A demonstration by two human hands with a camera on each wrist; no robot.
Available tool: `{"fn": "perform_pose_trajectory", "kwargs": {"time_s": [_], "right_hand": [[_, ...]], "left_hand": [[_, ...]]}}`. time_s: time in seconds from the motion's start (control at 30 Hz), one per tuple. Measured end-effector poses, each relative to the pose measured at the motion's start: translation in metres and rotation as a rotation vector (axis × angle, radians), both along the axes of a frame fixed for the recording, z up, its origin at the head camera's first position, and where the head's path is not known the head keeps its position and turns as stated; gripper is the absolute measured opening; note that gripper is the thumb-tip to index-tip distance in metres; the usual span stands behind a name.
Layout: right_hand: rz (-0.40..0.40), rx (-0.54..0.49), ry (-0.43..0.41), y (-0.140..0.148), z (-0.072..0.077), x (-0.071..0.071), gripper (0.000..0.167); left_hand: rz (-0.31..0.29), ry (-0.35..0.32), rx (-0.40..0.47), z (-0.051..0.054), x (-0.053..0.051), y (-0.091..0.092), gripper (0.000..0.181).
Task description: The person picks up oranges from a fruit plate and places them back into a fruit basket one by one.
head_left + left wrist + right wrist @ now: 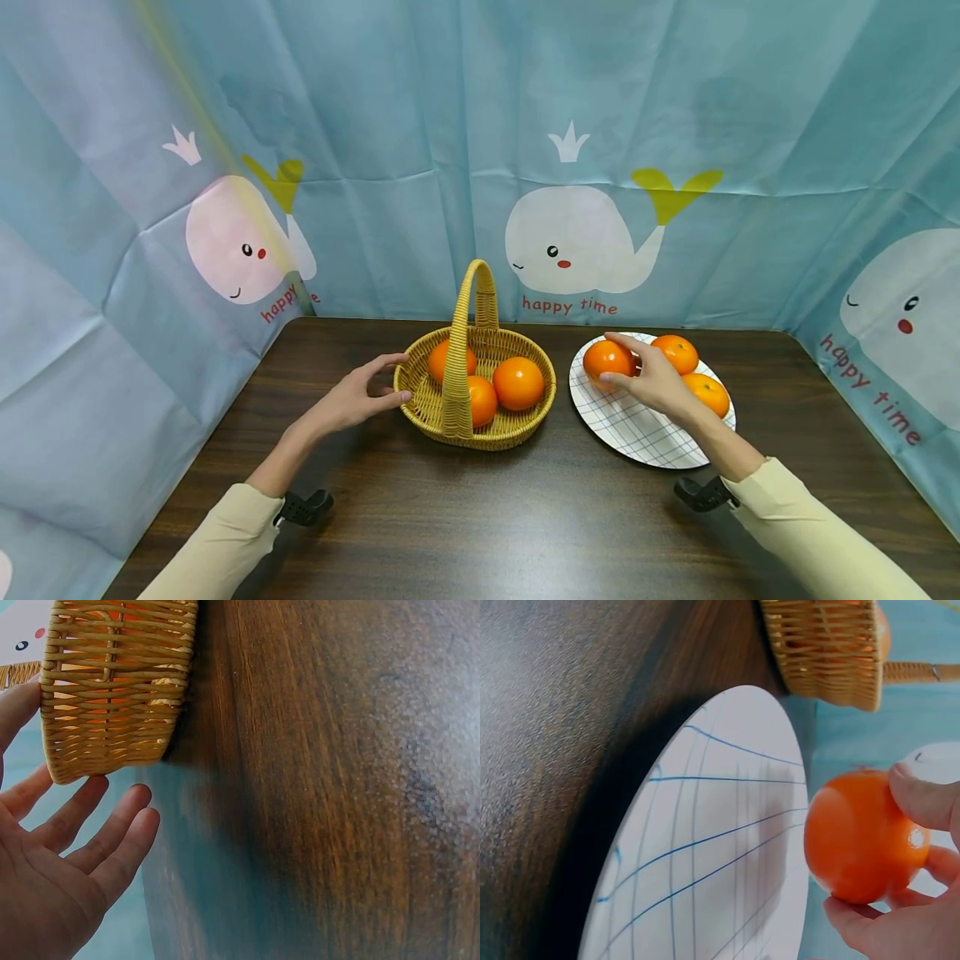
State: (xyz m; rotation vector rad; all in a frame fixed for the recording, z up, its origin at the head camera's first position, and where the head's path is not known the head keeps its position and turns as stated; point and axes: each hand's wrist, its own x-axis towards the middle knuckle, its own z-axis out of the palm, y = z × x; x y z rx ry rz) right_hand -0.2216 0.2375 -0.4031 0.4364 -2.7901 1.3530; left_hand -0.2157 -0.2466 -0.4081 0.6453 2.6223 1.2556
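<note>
Blue curtain (375, 100) — whale-printed (creased) — dark table (435, 517).

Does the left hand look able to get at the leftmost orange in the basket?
Probably yes: the left hand is beside the basket, whose open top leaves the orange accessible beside the handle.

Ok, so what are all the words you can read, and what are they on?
"happy time": on the blue curtain, under the middle whale.
"happy time": on the curtain, under the right whale.
"happy ... e": on the curtain, under the left whale; a fold hides the letters between.
No words I can read on the basket or plate.
</note>
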Motion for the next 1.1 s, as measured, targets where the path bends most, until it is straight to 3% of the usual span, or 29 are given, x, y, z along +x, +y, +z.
{"fn": "perform_pose_trajectory", "kwargs": {"time_s": [0.53, 0.83, 1.1], "right_hand": [[0.029, -0.145, -0.061, 0.006, 0.009, 0.011, 0.069], [0.083, -0.306, -0.084, 0.007, 0.01, 0.014, 0.07], [0.109, -0.252, -0.027, 0.0, 0.015, 0.017, 0.07]], "left_hand": [[0.009, -0.001, -0.011, -0.001, 0.0, 0.0, 0.068], [-0.001, -0.01, 0.008, -0.003, 0.0, 0.0, 0.067], [0.0, -0.016, 0.019, -0.002, 0.001, 0.001, 0.067]]}}
